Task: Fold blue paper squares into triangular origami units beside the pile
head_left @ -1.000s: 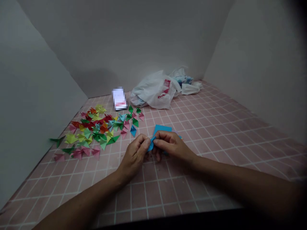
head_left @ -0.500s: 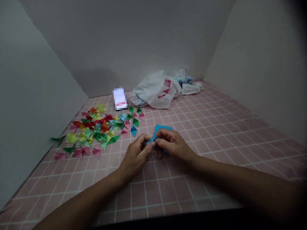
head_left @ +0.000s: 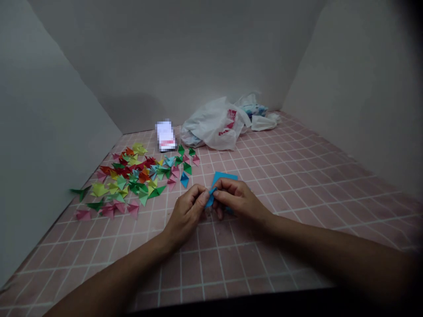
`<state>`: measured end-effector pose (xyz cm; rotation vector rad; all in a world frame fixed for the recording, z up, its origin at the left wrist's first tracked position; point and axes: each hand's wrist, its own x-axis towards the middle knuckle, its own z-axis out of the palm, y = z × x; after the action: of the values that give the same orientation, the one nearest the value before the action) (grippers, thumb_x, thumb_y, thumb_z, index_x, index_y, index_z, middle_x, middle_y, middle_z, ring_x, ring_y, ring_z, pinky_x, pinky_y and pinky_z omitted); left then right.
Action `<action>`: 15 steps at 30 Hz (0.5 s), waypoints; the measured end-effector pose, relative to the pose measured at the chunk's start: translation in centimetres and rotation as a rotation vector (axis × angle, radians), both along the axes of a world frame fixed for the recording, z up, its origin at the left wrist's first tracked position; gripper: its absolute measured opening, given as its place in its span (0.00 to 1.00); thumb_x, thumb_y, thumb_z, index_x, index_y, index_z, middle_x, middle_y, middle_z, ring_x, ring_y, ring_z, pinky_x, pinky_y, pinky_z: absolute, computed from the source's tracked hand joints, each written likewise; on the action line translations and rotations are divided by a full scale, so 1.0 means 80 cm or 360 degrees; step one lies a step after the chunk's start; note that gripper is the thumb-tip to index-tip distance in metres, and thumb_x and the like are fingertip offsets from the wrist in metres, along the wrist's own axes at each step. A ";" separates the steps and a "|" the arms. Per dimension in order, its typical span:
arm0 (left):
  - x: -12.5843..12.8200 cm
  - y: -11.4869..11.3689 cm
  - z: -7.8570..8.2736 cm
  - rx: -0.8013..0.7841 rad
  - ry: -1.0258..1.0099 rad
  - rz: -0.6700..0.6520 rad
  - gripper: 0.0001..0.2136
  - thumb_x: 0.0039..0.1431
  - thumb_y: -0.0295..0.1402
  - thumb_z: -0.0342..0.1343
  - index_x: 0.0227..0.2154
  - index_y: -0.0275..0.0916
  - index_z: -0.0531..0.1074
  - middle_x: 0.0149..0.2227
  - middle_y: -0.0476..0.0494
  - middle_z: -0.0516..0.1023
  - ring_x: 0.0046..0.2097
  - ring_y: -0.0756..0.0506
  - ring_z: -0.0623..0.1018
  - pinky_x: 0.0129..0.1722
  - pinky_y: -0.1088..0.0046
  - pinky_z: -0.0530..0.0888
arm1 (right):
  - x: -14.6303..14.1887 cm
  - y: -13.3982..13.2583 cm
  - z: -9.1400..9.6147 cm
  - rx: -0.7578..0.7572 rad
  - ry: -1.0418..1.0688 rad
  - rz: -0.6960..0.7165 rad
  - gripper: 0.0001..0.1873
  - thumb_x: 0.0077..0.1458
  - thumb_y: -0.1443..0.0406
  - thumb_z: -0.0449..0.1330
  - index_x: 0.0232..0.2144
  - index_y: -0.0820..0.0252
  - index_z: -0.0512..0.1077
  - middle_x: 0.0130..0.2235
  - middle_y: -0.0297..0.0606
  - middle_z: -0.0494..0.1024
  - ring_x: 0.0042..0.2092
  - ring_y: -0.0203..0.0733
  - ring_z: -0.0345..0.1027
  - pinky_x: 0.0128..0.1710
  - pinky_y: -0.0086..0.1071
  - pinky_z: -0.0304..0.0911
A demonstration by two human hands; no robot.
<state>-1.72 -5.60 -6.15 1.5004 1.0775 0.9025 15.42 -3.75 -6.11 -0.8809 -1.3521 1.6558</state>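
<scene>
Between my fingertips is a small piece of folded blue paper. My left hand pinches its left side, thumb on top. From the right, my right hand grips its upper end between thumb and forefinger. Flat blue paper lies on the cloth just behind my right hand, which covers part of it. A folded blue paper shape rests apart, to the left of my hands. Farther left spreads a heap of folded paper shapes in red, green, yellow, pink and orange.
A phone with a lit, blurred screen stands behind the paper shapes. White plastic bags lie at the back by the wall. Pink checked cloth covers the surface, and pale walls rise on the left, back and right.
My left thumb has slid back slightly, so more of the folded blue paper shows and it tilts downward between my fingers. Everything else stays in place.
</scene>
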 end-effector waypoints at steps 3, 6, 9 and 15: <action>-0.001 0.001 0.000 0.0077 0.0039 -0.0012 0.11 0.66 0.41 0.53 0.36 0.38 0.70 0.29 0.51 0.69 0.28 0.52 0.67 0.28 0.74 0.65 | 0.000 0.000 0.000 0.0021 -0.0017 -0.0016 0.07 0.53 0.63 0.60 0.27 0.59 0.66 0.24 0.28 0.73 0.20 0.30 0.68 0.21 0.25 0.63; -0.001 0.001 0.001 0.0094 0.0074 0.0007 0.11 0.65 0.41 0.53 0.35 0.38 0.70 0.29 0.52 0.69 0.28 0.52 0.67 0.28 0.74 0.65 | 0.000 0.000 0.001 0.0081 -0.0041 -0.0027 0.08 0.53 0.61 0.60 0.29 0.60 0.67 0.24 0.28 0.72 0.21 0.31 0.68 0.22 0.26 0.64; 0.000 0.001 0.002 0.0074 0.0050 -0.0003 0.10 0.64 0.40 0.54 0.35 0.38 0.70 0.27 0.52 0.70 0.26 0.51 0.68 0.27 0.74 0.64 | 0.000 0.000 0.002 0.0173 -0.0109 -0.0094 0.09 0.54 0.60 0.62 0.30 0.59 0.67 0.23 0.27 0.71 0.21 0.31 0.67 0.21 0.26 0.63; 0.001 0.001 0.005 0.0112 0.0053 0.0023 0.07 0.60 0.36 0.57 0.34 0.38 0.71 0.28 0.51 0.72 0.28 0.51 0.69 0.28 0.74 0.66 | 0.002 -0.002 0.003 0.0312 -0.0278 -0.0141 0.12 0.58 0.59 0.59 0.26 0.59 0.67 0.20 0.28 0.69 0.21 0.31 0.64 0.20 0.26 0.58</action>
<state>-1.60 -5.55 -5.78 1.5723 1.0918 0.9371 15.60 -3.92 -5.90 -0.9710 -1.5417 1.3779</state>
